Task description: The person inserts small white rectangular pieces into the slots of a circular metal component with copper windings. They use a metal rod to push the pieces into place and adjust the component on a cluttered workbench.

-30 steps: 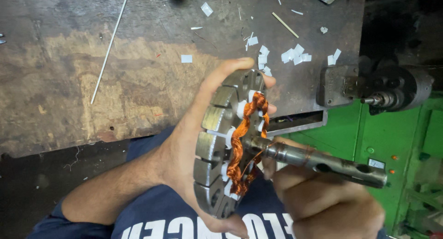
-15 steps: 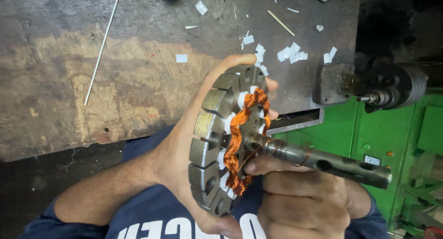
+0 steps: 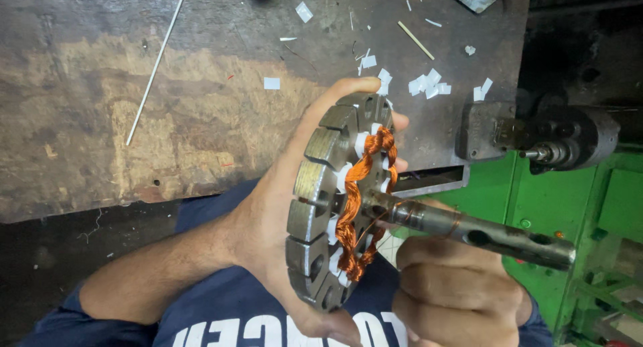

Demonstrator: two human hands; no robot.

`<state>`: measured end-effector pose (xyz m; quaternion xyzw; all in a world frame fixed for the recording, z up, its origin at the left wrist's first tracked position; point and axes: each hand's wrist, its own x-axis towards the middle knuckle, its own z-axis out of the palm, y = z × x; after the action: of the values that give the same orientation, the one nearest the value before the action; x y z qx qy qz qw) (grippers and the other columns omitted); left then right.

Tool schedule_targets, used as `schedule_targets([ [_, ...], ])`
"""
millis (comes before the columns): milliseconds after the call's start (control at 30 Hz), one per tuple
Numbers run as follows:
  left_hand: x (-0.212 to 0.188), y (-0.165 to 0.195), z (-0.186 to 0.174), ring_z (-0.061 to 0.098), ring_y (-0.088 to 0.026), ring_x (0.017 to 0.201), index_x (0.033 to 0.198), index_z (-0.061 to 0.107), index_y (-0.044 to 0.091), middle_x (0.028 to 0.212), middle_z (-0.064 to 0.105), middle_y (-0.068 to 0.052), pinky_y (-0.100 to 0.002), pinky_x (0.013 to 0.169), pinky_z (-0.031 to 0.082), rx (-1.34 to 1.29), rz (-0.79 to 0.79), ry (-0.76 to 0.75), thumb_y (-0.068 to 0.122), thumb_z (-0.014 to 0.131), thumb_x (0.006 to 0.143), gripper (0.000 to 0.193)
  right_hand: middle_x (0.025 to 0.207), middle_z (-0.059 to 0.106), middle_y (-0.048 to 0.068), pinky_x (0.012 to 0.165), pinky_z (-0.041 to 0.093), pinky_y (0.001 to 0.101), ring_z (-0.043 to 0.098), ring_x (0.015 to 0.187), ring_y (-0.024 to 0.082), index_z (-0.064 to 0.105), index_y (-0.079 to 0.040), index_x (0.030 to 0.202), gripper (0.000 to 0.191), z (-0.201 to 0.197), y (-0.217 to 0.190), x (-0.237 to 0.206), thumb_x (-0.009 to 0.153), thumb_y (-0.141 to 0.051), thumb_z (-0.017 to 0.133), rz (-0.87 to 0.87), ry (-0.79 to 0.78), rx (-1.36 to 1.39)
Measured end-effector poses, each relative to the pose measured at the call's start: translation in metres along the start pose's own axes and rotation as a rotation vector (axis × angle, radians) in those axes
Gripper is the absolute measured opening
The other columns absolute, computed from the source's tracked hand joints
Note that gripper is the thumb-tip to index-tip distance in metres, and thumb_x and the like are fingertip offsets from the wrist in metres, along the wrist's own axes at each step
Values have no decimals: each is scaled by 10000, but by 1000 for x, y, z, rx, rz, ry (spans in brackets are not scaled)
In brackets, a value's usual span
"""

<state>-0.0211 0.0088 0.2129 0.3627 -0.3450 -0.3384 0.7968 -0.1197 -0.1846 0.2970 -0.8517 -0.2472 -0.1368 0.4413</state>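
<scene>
Grey slotted steel stator ring (image 3: 320,206), wound with bright copper-orange coils (image 3: 358,199), has dropped slightly lower over the last second and stands steadier on edge above the person's lap. Just below the scarred brown metal worktop (image 3: 167,106), the left hand (image 3: 268,226) cups the ring from behind, fingers curled over its rim. Right of the ring, the right hand (image 3: 455,300) is closed in a fist beneath the grey steel shaft (image 3: 469,230) jutting from its centre; whether it grips anything I cannot tell. White paper scraps (image 3: 429,84) lie above the ring.
</scene>
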Motion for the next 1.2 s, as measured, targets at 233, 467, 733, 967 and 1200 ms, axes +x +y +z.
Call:
schedule_targets([
  [233,3,-4,0,515,-248,1363,1665,14,53,1599,389,-189,-441,1214,466,-155,-174,66,454,1020,588,1527,555,546,54,837,586,467,667,601,191,624,-14,598,203,10,-9,-20,600,-202,701,90,47,-75],
  [467,0,-8,3,449,-214,1471,1650,68,111,1566,379,-149,-404,1225,351,16,58,7,251,993,593,1412,721,618,38,795,562,432,662,743,205,678,-69,720,165,11,3,-32,683,-207,761,98,178,-159],
  [733,-5,-8,2,480,-219,1443,1653,51,101,1581,358,-145,-418,1235,390,-116,-16,23,305,985,634,1396,896,669,46,770,462,404,563,868,197,699,-154,879,162,18,42,-44,740,-175,779,24,268,-48],
  [967,-4,-11,0,469,-220,1455,1678,47,94,1608,328,-139,-422,1238,408,-43,-4,7,330,980,624,1427,996,596,31,696,465,347,553,889,202,648,-237,838,240,32,33,-21,738,-102,820,-85,334,-266],
  [1200,-6,-13,-1,476,-231,1441,1693,13,97,1594,343,-162,-436,1233,397,-46,-18,6,332,991,649,1449,1048,530,52,721,497,348,554,967,206,675,-294,864,310,39,27,15,717,-122,887,-132,520,-270],
])
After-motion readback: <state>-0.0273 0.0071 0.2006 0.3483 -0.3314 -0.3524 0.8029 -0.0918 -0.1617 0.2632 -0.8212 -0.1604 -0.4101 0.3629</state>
